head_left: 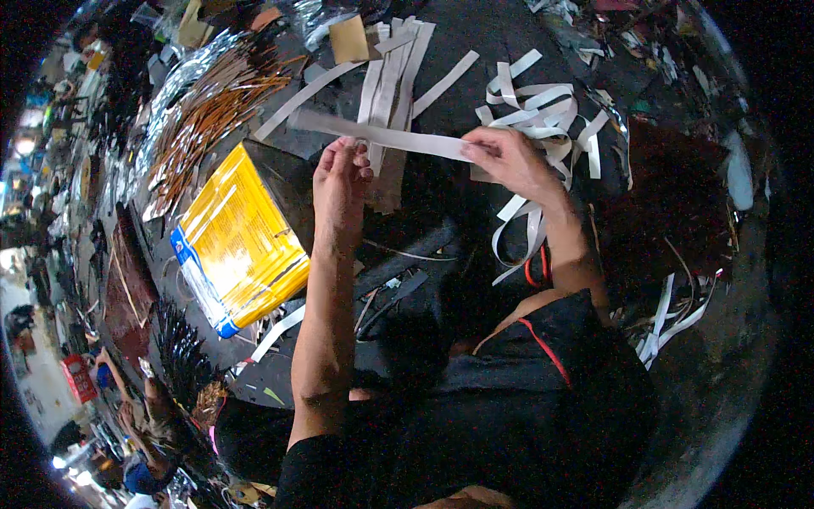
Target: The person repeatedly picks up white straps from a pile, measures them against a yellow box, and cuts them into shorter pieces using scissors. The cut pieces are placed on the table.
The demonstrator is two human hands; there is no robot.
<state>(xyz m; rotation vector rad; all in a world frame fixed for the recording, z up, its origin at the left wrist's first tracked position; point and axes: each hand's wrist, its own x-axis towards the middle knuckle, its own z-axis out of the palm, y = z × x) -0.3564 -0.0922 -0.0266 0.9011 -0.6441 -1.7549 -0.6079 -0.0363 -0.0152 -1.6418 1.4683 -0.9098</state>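
Note:
A long white strip (415, 142) is stretched between my two hands, and its far left end is blurred. My right hand (513, 161) pinches the strip's right end between thumb and fingers. The fingers of my left hand (337, 176) are closed at the strip's lower edge. Behind and below it lies a bundle of flat pale strips (398, 72), side by side on the dark surface. Close to my right hand is a loose heap of curled white strips (543, 110).
A yellow and blue box or tin (242, 242) lies tilted left of my left forearm. Beyond it are a bundle of thin brown and silvery strands (225, 102) and a small tan block (348, 40). White scraps (666, 322) lie at the right. Another person's arm (114, 373) shows at lower left.

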